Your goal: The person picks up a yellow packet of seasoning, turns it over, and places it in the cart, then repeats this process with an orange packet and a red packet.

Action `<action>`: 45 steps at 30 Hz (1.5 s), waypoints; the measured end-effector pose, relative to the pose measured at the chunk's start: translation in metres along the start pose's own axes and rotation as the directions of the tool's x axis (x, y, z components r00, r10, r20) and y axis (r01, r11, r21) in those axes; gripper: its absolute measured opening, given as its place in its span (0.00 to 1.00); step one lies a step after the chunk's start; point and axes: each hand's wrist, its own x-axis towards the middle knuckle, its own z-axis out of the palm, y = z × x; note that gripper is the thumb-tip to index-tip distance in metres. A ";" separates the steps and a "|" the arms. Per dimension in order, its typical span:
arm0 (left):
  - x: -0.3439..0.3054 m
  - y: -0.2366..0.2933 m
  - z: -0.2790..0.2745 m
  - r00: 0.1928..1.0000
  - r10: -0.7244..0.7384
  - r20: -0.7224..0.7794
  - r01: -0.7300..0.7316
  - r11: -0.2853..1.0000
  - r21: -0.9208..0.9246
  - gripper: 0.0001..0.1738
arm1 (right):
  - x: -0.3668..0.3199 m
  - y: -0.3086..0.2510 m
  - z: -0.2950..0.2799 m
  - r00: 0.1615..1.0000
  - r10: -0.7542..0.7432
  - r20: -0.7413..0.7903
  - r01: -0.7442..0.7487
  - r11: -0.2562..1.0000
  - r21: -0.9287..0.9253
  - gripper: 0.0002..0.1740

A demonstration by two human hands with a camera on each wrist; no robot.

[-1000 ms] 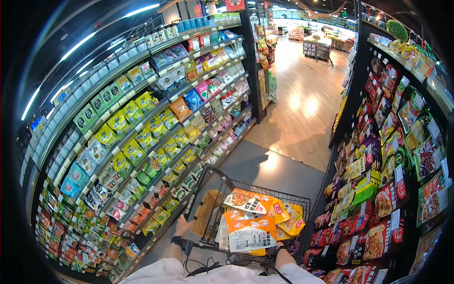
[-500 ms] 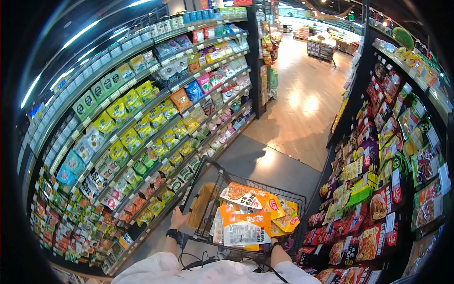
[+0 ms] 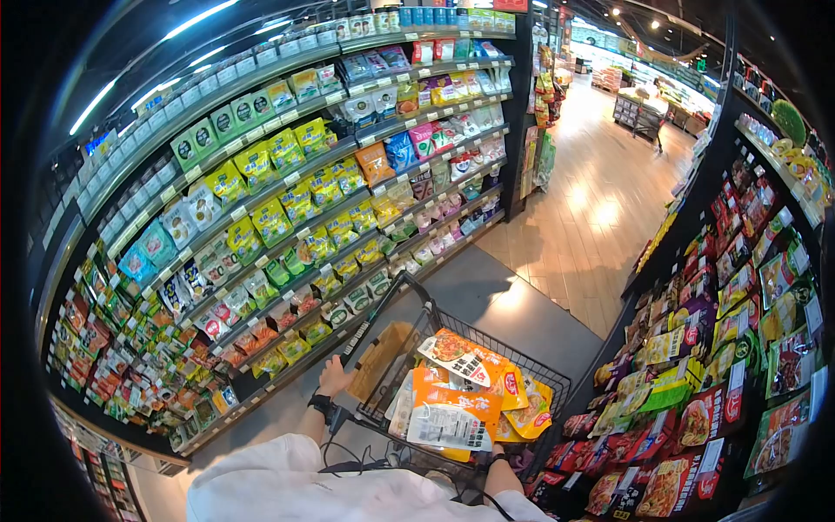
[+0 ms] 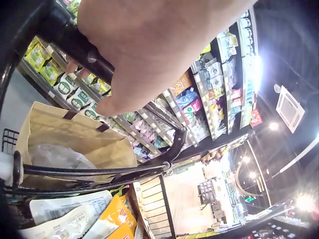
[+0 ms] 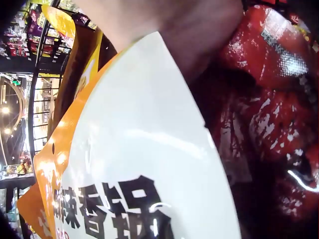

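Note:
My left hand (image 3: pixel 335 378) grips the black handle (image 3: pixel 370 321) of a shopping cart; the left wrist view shows the hand (image 4: pixel 144 55) over the bar (image 4: pixel 89 57) with fingertips beyond it. Orange, white and yellow food packets (image 3: pixel 452 416) lie piled in the wire basket (image 3: pixel 557 380). A brown paper bag (image 3: pixel 383 355) stands between handle and pile, holding clear plastic (image 4: pixel 62 155). My right hand (image 3: pixel 498 452) is at the basket's near right side, mostly hidden by an orange-and-white packet. In the right wrist view, this packet (image 5: pixel 144 129) covers the fingers of the hand (image 5: pixel 174 30).
Shelves of bagged goods (image 3: pixel 287 152) line the left side. Red and green packets (image 3: pixel 696 418) fill the rack close to the cart's right. Ahead, grey floor (image 3: pixel 470 291) meets a wooden floor (image 3: pixel 591 209), where another cart (image 3: pixel 647 122) stands near display stands.
The head view has turned left, so shelves and far aisle appear farther right. My left hand keeps its grip on the handle, and the packets keep their arrangement in the basket.

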 end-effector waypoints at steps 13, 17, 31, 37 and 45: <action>-0.001 -0.006 -0.003 0.999 0.025 0.025 -0.024 1.000 -0.018 0.41 | 0.002 -0.002 -0.002 0.999 0.004 0.033 -0.004 1.000 0.004 0.20; -0.003 -0.001 -0.005 0.999 0.023 0.026 -0.023 0.999 -0.030 0.41 | 0.004 -0.005 -0.001 0.999 0.006 0.044 -0.006 1.000 0.002 0.18; 0.001 -0.001 0.000 1.000 0.001 0.023 0.000 0.999 -0.034 0.38 | -0.012 -0.019 -0.025 0.995 -0.054 0.084 0.041 0.988 0.151 0.14; 0.001 0.001 -0.002 0.999 -0.011 0.050 0.014 0.998 -0.056 0.40 | -0.023 -0.026 -0.024 0.996 -0.038 0.076 0.009 0.938 0.347 0.14; 0.007 0.005 -0.011 0.972 -0.102 0.210 0.127 0.986 -0.108 0.49 | -0.111 -0.089 -0.015 0.950 -0.068 -0.304 0.151 0.954 0.257 0.27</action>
